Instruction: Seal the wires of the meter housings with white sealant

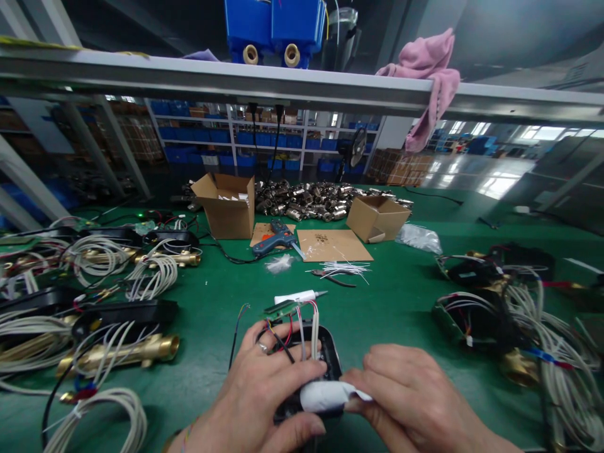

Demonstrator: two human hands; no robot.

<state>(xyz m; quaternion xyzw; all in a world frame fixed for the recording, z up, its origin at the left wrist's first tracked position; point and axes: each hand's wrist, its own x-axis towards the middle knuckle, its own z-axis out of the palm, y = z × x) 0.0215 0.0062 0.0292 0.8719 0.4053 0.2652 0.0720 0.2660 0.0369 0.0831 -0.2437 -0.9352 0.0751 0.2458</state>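
Bent over a black plastic housing [333, 346], my left hand [268, 384] grips it, fingers across its left side and thumb along the lower edge. Thin red, white and black wires [315, 324] rise from the housing, beside a small green circuit board [278, 306] at its far edge. My right hand [410, 390] is closed on the flattened end of a white squeeze tube [323, 396]. The tube lies low over the housing, between my left thumb and forefinger; its tip is hidden. Just beyond lies another white tube with a pointed nozzle [295, 297].
Brass fittings with coiled cables [117, 352] crowd the left; similar assemblies [495, 302] stand right. Farther back are a glue gun [276, 239], pliers [333, 277], white ties [349, 269], cardboard boxes [229, 214] and piled metal fittings [306, 200]. A shelf beam [302, 82] crosses overhead.
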